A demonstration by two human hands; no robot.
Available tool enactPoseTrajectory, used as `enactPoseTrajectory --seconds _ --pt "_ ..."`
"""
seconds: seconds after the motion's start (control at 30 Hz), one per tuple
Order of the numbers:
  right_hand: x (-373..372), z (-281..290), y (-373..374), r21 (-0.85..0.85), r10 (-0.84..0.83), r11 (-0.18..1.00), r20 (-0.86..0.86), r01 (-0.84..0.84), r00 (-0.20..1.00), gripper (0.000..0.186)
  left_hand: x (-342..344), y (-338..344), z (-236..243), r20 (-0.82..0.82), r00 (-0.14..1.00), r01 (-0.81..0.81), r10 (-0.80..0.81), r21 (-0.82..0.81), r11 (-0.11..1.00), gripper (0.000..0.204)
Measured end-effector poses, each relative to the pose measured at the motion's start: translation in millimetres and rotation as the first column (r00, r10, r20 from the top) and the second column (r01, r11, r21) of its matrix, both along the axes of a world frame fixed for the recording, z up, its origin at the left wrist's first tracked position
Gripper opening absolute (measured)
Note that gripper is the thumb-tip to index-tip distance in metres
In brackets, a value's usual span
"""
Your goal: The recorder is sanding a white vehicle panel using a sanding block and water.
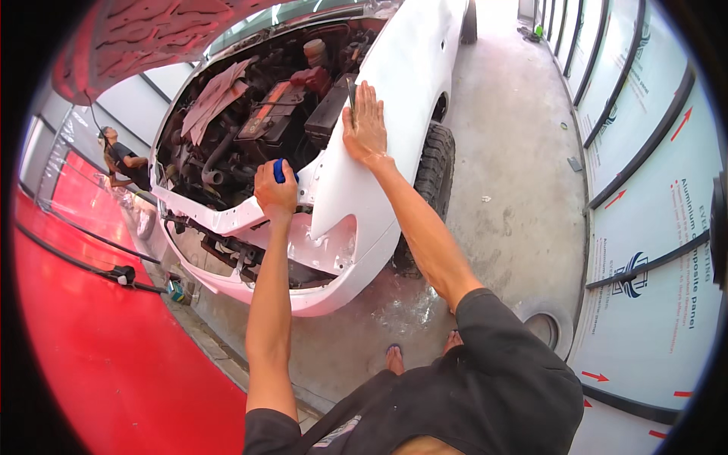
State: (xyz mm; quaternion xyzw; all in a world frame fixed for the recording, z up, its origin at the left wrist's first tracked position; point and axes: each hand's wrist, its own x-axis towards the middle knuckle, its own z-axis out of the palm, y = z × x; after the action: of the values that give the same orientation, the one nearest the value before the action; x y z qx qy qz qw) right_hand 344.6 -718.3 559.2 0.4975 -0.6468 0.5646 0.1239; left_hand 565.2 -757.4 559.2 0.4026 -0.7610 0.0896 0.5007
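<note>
My right hand point(365, 125) lies flat on the white front fender point(402, 83), fingers together and pointing away from me. A thin dark grey sheet point(351, 89) sticks out at its thumb side, held between thumb and fingers; the rest of it is hidden under the hand. Closed around a small blue object point(283, 171), perhaps a sponge or cloth, my left hand point(275, 186) is at the front edge of the engine bay point(258, 114). Below it an empty headlight opening point(330, 246) shows in the white bodywork. The car's red hood point(152, 42) is raised.
A pinkish cloth or sheet point(216, 102) lies over the engine parts. The front tyre point(434, 167) stands beyond my right forearm. Panelled walls point(644, 227) run along the right, with a round ring-shaped thing point(546, 330) near them. Another person point(125, 159) is at the far left.
</note>
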Motion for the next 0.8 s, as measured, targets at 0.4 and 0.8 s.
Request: enactPoseTrajectory --seconds 0.4,0.8 --pt "75 -47 48 -0.086 0.037 0.996 0.082 -0.03 0.996 0.071 16 5 3 0.009 0.999 -0.032 0.032 0.024 0.999 0.018" --pt "120 -101 82 -0.087 0.011 0.996 0.147 0.002 0.989 0.072 19 3 5 0.01 0.999 -0.034 0.034 -0.014 0.999 0.018"
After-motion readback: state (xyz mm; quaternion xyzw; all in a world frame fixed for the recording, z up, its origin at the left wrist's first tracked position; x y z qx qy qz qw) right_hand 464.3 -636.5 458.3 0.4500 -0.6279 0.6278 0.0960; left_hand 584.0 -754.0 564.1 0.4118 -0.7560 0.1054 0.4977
